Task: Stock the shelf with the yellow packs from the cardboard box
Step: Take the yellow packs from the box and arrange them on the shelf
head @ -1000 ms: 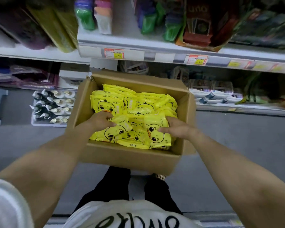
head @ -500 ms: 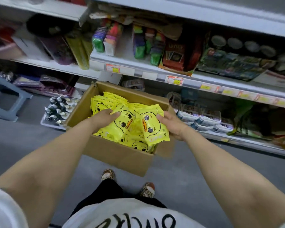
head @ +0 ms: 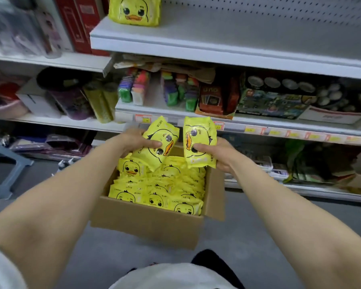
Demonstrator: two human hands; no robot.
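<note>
An open cardboard box (head: 152, 226) stands on the grey floor in front of me, filled with several yellow duck-face packs (head: 156, 188). My left hand (head: 133, 140) grips one yellow pack (head: 161, 142), lifted above the box's far edge and tilted. My right hand (head: 217, 155) holds a second yellow pack (head: 199, 140) upright beside it. The white top shelf (head: 217, 42) carries one yellow duck pack (head: 134, 10) at its left end; the rest of that shelf is bare.
The middle shelf (head: 258, 124) holds card boxes, coloured packs and toy sets. Red boxes (head: 79, 24) stand left of the top shelf. A grey-blue stool (head: 2, 176) sits on the floor at the left. The bottom shelf carries more goods.
Both hands have lifted a yellow pack each out of the box and higher. My view has tilted upward, bringing the top shelf into sight.
</note>
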